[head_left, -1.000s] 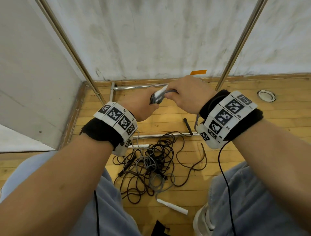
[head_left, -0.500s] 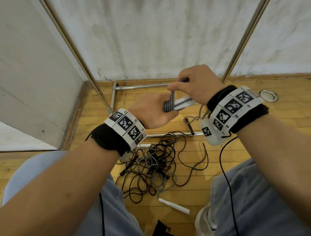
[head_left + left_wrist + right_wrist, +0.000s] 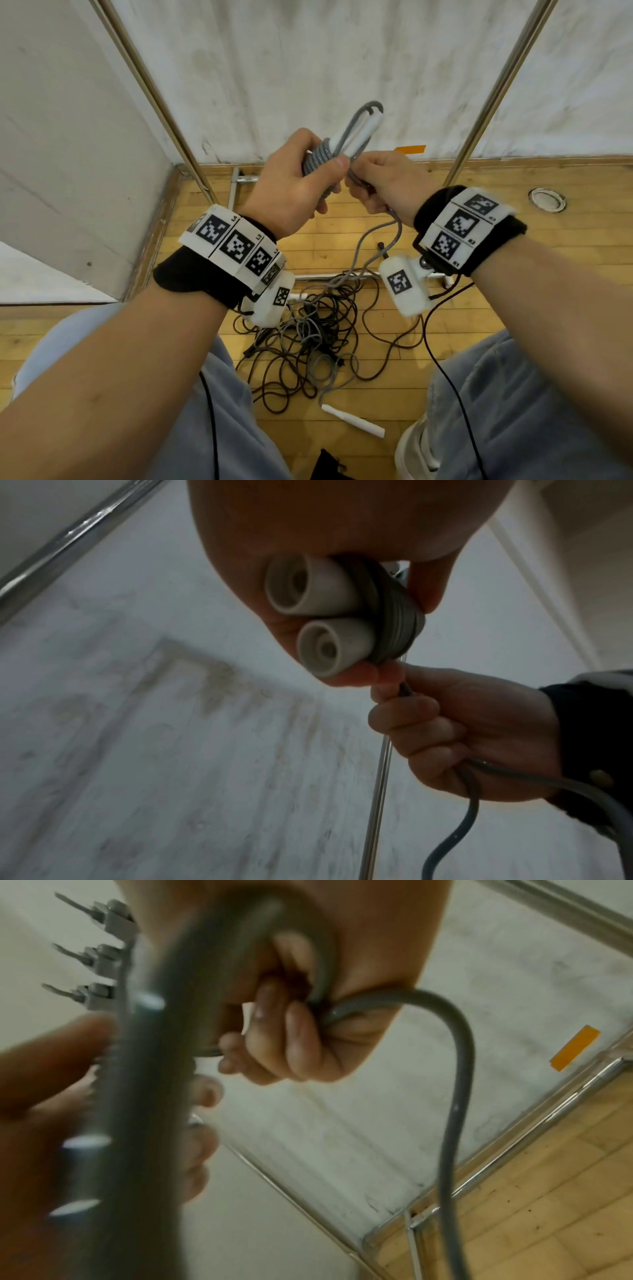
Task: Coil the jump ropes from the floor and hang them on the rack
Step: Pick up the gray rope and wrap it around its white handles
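Note:
My left hand [image 3: 301,181] grips a grey jump rope bundle [image 3: 322,157]: two white handles [image 3: 308,607] side by side with grey cord wound round them. The handle tips and a cord loop [image 3: 366,113] stick up past my fingers. My right hand [image 3: 380,185] holds the free grey cord [image 3: 455,1096] in a fist just beside the bundle. That cord hangs down to a tangle of dark and grey ropes [image 3: 308,342] on the wooden floor between my knees. The rack's chrome uprights [image 3: 154,92] rise at left and right; its hooks [image 3: 95,958] show in the right wrist view.
A loose white handle [image 3: 352,419] lies on the floor near my right shoe. The rack's base bars [image 3: 329,275] cross the floor behind the tangle. A round metal floor fitting [image 3: 547,199] sits at right. White walls close the corner; orange tape [image 3: 410,149] marks the wall.
Both hands rose with the bundle, which now points up. My right hand came down from above the bundle to beside it, drawing cord round the handles.

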